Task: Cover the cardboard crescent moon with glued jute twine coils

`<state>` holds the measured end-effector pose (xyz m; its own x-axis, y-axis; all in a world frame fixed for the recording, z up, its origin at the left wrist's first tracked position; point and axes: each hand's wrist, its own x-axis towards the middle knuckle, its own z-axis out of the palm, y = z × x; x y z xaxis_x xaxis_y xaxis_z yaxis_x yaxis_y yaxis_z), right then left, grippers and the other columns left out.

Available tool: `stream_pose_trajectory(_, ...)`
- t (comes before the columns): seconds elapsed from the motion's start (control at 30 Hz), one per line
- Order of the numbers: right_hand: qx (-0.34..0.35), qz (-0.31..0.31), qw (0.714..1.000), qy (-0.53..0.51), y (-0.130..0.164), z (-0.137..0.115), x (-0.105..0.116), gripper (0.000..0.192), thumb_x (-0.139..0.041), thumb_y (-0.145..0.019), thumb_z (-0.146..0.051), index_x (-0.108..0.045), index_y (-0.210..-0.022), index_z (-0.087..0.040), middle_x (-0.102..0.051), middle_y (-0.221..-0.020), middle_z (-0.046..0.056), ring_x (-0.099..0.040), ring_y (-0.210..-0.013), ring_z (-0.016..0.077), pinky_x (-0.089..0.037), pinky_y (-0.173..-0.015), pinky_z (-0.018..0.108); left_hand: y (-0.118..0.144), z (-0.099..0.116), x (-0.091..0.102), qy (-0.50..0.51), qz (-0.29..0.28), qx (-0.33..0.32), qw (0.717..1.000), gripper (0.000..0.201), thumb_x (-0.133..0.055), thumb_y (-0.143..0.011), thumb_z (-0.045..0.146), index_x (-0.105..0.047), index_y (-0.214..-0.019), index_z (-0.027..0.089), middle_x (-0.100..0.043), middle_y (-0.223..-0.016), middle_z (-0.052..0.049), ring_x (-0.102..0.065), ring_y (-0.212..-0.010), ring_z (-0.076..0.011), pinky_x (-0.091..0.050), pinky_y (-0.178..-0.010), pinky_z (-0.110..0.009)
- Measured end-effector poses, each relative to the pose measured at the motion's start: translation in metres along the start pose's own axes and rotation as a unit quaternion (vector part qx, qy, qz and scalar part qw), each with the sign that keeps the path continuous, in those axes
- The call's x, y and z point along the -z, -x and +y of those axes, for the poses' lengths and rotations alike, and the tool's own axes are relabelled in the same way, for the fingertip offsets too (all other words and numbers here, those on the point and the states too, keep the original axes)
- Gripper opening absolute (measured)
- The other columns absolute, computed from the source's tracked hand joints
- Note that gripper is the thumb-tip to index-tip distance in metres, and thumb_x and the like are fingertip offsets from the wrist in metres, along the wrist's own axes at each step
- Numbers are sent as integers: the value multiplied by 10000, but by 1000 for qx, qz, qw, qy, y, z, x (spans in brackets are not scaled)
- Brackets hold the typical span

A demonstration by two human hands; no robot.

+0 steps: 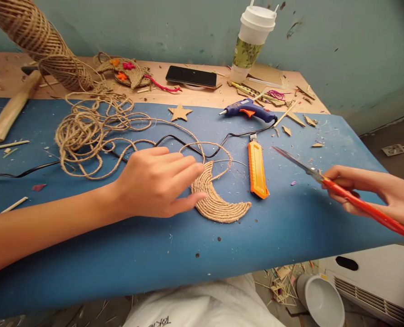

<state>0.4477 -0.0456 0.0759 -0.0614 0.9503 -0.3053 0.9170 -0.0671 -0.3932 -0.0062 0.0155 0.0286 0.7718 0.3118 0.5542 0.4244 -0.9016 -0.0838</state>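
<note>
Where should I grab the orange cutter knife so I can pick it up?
Take the orange cutter knife by the middle of its long orange body, coming down from above with fingers on its two long sides. It lies flat on the blue mat, lengthwise away from you, and its metal tip is at the far end, so stay clear of that. The rope moon lies close on its left.

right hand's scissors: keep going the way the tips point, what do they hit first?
The right hand aims the orange-handled scissors up-left. Probably the glue gun or its black cord comes first; the orange utility knife lies just below that line. The blades' height above the mat is unclear.
</note>
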Motion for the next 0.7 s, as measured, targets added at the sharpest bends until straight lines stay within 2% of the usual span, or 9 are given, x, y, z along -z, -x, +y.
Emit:
stream_pose_trajectory(0.1,69,-145,981,-107,-8,-26,-6,611,-656,-854,-910,-708,-973,-313,-665,-862,91,-622,-774,250,-559,-659,378,-6,5,9,125,2,119,985,289,-701,-1051,479,-682,-1111,197,-803,-999,-26,-628,-637,-111,-413,-626,-297)
stream_pose_trajectory(0.17,108,-179,966,-153,-9,-42,-14,701,-655,-807,-958,-712,-990,-284,-665,-851,78,-608,-728,235,-524,-591,372,-9,8,14,200,1,168,965,300,-739,-1040,473,-688,-1156,201,-789,-1111,-39,-609,-639,-85,-438,-624,-277)
stream_pose_trajectory(0.23,140,-167,958,-188,-8,-54,-25,750,-588,-830,-986,-728,-1028,-276,-670,-818,70,-624,-711,229,-515,-579,369,-11,11,18,258,21,186,948,297,-758,-1039,445,-697,-1207,208,-771,-1192,-59,-615,-665,-85,-480,-656,-284)
stream_pose_trajectory(0.33,180,-99,954,-219,-7,-60,-39,788,-436,-934,-967,-768,-1197,-303,-692,-813,63,-646,-693,206,-550,-629,366,-13,14,22,306,44,186,933,273,-751,-1054,405,-702,-1251,222,-771,-1187,-63,-629,-692,-107,-521,-709,-314)
stream_pose_trajectory(0.4,204,-147,940,-232,-12,-56,-42,753,-501,-964,-908,-752,-1373,-329,-744,-926,76,-684,-719,195,-602,-685,348,-13,15,23,312,53,177,932,210,-744,-1062,381,-710,-1209,234,-781,-1125,-48,-636,-697,-114,-524,-700,-311)
stream_pose_trajectory(0.5,203,-254,922,-211,-25,-49,-36,753,-701,-907,-800,-715,-1497,-332,-776,-1077,106,-730,-799,218,-661,-774,349,-12,14,23,293,85,144,941,70,-740,-1062,303,-718,-1077,238,-785,-983,-12,-596,-634,-96,-492,-625,-279)
stream_pose_trajectory(0.6,180,-284,924,-184,-32,-48,-31,814,-818,-814,-693,-685,-1543,-355,-770,-1129,98,-737,-881,249,-680,-864,383,-11,12,22,278,94,121,948,75,-746,-1047,242,-708,-983,232,-766,-852,17,-565,-586,-87,-453,-585,-264)
stream_pose_trajectory(0.7,170,-296,923,-180,-30,-48,-31,801,-836,-789,-599,-683,-1544,-379,-761,-1124,89,-735,-923,269,-686,-868,380,-11,10,21,275,75,113,952,92,-780,-1024,225,-708,-967,218,-780,-849,16,-604,-616,-89,-475,-624,-251)
